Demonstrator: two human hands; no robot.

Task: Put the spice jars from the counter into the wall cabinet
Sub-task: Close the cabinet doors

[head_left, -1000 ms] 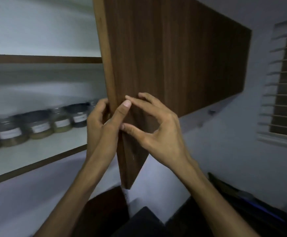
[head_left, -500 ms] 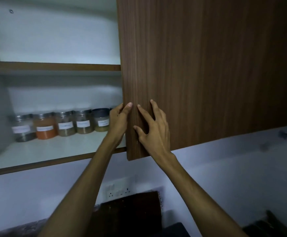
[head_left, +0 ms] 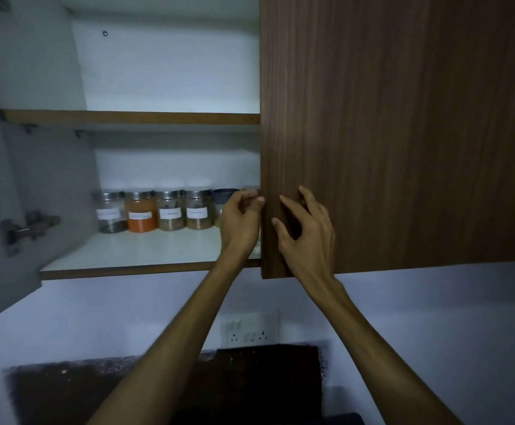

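Head view, read from the left: an open grey door (head_left: 20, 179) with its hinge swings out of the wall cabinet (head_left: 127, 118), and on the lower shelf (head_left: 145, 250) the spice jars (head_left: 170, 210) stand upright in a row along the back, touching side by side, running rightward until the last ones disappear behind the hand and the brown door. Next comes the left hand (head_left: 240, 222), its fingers curled round the free vertical edge of the brown door (head_left: 403, 133), just in front of the right end of the jar row. Beside it, the right hand (head_left: 308, 231) lies on the door's front face, fingers spread and bent, tips touching the wood, pinching nothing. The relation that matters is this edge: it runs vertically, both hands sit at its lower part, and the left is the nearer to it. No jar is in either hand, so the remaining move looks like handling this door; which way it should swing I cannot tell.
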